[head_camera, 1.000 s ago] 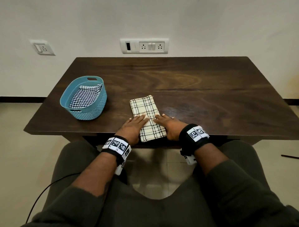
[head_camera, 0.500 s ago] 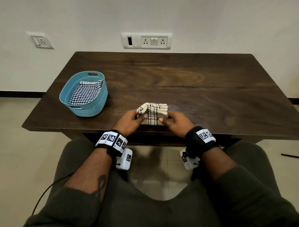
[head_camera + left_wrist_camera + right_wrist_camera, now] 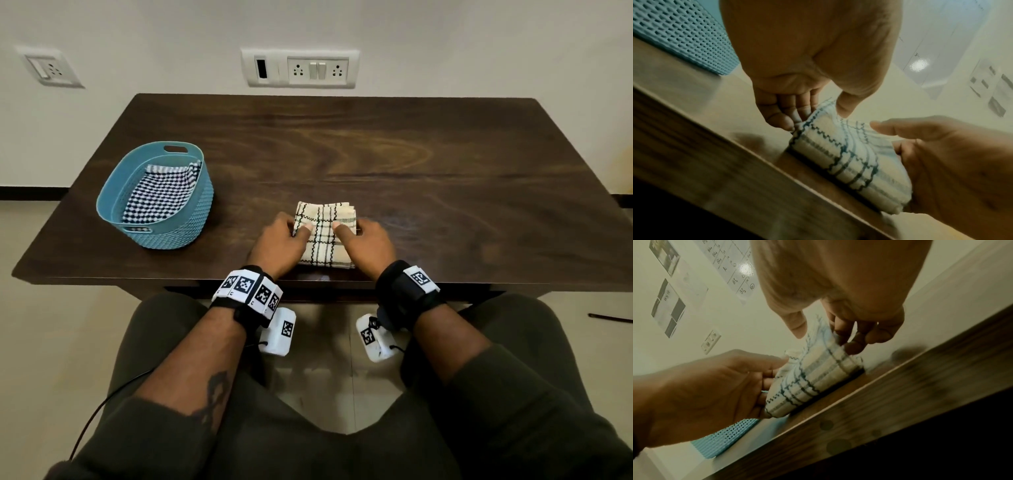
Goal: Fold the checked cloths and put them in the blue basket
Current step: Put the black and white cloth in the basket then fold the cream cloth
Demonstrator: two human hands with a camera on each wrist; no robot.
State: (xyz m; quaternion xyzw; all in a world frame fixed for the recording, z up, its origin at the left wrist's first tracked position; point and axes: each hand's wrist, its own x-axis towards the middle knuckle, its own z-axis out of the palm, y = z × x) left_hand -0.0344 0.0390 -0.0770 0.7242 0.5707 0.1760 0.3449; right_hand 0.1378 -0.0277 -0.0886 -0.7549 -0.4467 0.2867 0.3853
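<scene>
since a second ago the long cream checked cloth (image 3: 324,236) got doubled over, so folding looks about done. it sits on the table (image 3: 445,164) at 6 o'clock, blue basket (image 3: 191,219) at 9. left hand (image 3: 277,245) and right hand (image 3: 368,245) pinch its sides.

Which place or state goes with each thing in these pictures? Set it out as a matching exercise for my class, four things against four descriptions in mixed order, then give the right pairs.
Things
1. cream cloth with dark green checks
2. navy and white checked cloth
3. blue woven-look plastic basket
4. white socket and switch panel

Descriptions
A. stands on the left part of the dark wooden table
B. fixed to the wall behind the table
C. folded near the table's front edge, pinched by the left hand and right hand
D. lies inside the basket

Pairs: 1-C, 2-D, 3-A, 4-B
</scene>
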